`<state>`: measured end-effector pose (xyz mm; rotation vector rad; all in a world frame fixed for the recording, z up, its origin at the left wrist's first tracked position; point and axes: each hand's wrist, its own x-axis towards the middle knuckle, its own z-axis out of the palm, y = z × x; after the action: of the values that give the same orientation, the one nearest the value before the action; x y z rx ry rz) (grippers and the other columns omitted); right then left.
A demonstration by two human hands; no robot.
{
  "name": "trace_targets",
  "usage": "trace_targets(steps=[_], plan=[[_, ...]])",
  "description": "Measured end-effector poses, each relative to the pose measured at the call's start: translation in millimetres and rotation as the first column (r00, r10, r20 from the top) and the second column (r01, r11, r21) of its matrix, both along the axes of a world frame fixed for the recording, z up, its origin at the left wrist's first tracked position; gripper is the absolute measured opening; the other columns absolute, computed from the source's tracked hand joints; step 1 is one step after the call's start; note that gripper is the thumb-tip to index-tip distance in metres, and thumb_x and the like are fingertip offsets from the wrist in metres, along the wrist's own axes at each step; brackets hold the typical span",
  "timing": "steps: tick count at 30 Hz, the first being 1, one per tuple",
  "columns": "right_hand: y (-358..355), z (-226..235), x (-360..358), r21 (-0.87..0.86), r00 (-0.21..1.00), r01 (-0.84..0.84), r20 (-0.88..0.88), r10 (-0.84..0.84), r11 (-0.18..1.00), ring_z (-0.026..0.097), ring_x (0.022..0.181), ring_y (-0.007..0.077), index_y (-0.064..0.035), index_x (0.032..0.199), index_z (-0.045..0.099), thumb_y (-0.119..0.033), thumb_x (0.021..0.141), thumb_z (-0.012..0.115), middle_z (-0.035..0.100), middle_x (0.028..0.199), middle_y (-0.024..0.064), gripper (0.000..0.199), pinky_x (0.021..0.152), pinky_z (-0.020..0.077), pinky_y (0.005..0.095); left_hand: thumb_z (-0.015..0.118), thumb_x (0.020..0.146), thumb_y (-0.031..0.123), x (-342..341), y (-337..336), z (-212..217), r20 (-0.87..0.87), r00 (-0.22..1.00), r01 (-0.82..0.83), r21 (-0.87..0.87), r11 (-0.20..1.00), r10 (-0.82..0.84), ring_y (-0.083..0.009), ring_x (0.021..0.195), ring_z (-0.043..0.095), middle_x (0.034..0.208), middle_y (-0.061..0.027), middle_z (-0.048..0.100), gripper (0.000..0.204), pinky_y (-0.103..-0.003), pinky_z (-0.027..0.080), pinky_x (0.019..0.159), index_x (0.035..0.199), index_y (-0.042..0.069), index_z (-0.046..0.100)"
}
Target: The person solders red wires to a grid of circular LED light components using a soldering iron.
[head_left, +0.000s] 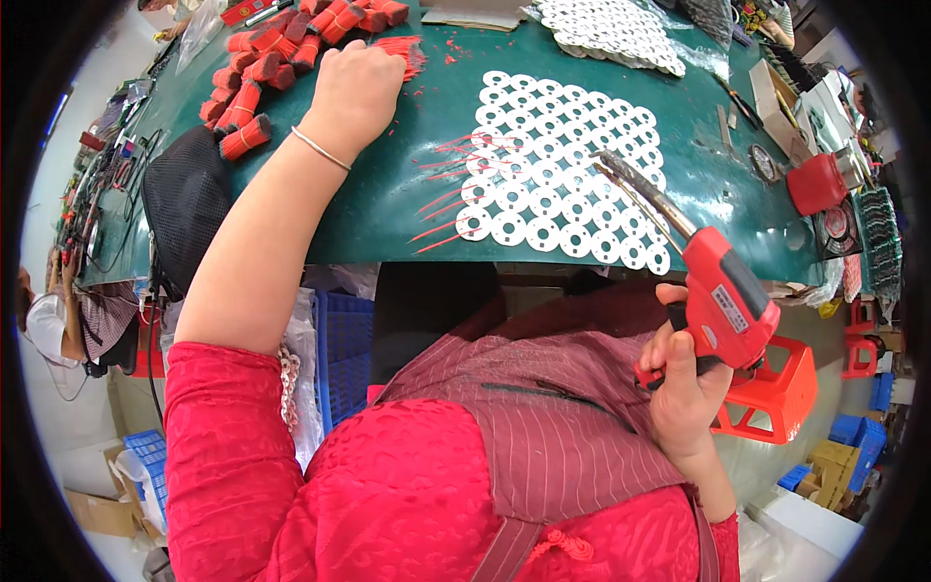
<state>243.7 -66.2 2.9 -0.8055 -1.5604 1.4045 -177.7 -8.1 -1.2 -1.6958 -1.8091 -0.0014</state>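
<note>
My left hand (359, 92) is at the back left of the green table, its fingers curled down beside a loose heap of short red wires (405, 56). Its fingertips are hidden, so whatever they pinch does not show. In my right hand (684, 388) is a red and black soldering gun (727, 291), gripped by its handle. The gun's metal tip points up and left, over the right part of a sheet of white ring-shaped circuit boards (548, 179). Several thin red wires (446, 209) stick out leftward from boards along the sheet's left edge.
Bundles of red wire (257, 92) are piled at the back left, near a black mesh bag (184, 204). More white board sheets (611, 34) lie at the back. A red container (817, 184) and an open carton (776, 112) stand right. An orange stool (776, 393) is below.
</note>
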Motion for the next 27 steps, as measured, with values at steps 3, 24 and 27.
trace_targets(steps=[3,24,27], plan=[[-2,2,0,-0.002,1.000,-0.003,-0.006,0.003,1.000,0.048,0.066,0.0074,-0.0006,0.139,0.038,-0.023,0.100,0.053,0.055,0.125,0.0131,0.047,0.060,0.0459,0.0248,0.059,0.076,0.005,-2,4,-2,0.010,1.000,0.018,-0.007,1.000,-0.018,-0.0276,0.084,0.061,0.077,-0.0080,0.064,0.005,-0.041,0.050,0.073,0.077,0.007,0.064],[-7,-1,-2,0.000,1.000,-0.003,0.008,0.003,1.000,0.049,0.066,0.0066,0.0003,0.135,0.041,-0.024,0.100,0.054,0.056,0.124,0.0129,0.045,0.058,0.0457,0.0238,0.056,0.083,0.009,-9,-8,-8,0.213,0.977,-0.021,0.014,1.000,0.017,-0.0335,0.089,0.062,0.089,-0.0137,0.061,0.012,-0.044,0.051,0.080,0.091,0.007,0.063],[-9,-1,-2,0.004,1.000,0.026,-0.003,-0.026,1.000,0.048,0.066,0.0069,0.0007,0.135,0.041,-0.025,0.100,0.054,0.056,0.124,0.0126,0.045,0.058,0.0456,0.0244,0.055,0.084,0.008,-11,-11,-17,0.149,0.989,0.007,0.072,0.997,-0.018,-0.0332,0.089,0.062,0.088,-0.0132,0.061,0.010,-0.044,0.051,0.078,0.093,0.006,0.059]])
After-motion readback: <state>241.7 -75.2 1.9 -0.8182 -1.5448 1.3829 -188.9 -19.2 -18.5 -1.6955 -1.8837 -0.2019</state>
